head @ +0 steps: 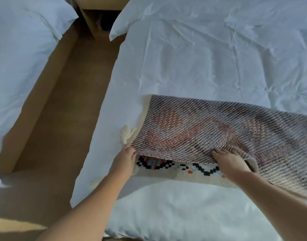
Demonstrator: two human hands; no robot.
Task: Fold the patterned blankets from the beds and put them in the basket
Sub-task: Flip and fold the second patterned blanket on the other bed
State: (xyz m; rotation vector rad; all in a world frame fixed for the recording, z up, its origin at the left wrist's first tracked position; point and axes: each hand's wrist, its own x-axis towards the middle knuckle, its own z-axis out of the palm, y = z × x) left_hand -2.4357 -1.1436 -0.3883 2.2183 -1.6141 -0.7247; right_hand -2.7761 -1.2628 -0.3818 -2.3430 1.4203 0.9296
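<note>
The patterned blanket [201, 122] lies on the white bed [201, 58], doubled over so that its grey woven underside, with faint red shapes showing through, faces up. Both grips hold its near edge. The left grip [126, 156] pinches the corner of the upper layer between thumb and fingertips and holds it a little off the layer beneath. The right grip [231, 162] has its fingers curled over the bunched fabric further along the same edge. The cloth puckers around them, and the thumb is hidden under the fold.

Between the two grips, below the raised edge, a strip of the blanket's cream face shows, with blocky dark blue, orange and pale blue figures. Beyond the right grip the upper layer spreads away and out past the frame's edge. A cream tassel [127, 134] lies on the bed just beyond the left grip, touching the blanket's corner.

On the near side of both grips, under the forearms, is a white pillow [175, 214]. Well out past the left grip a strip of brown floor [62, 110] separates this bed from a second white bed [18, 58], and a wooden nightstand [98, 16] stands at the far end of that gap.
</note>
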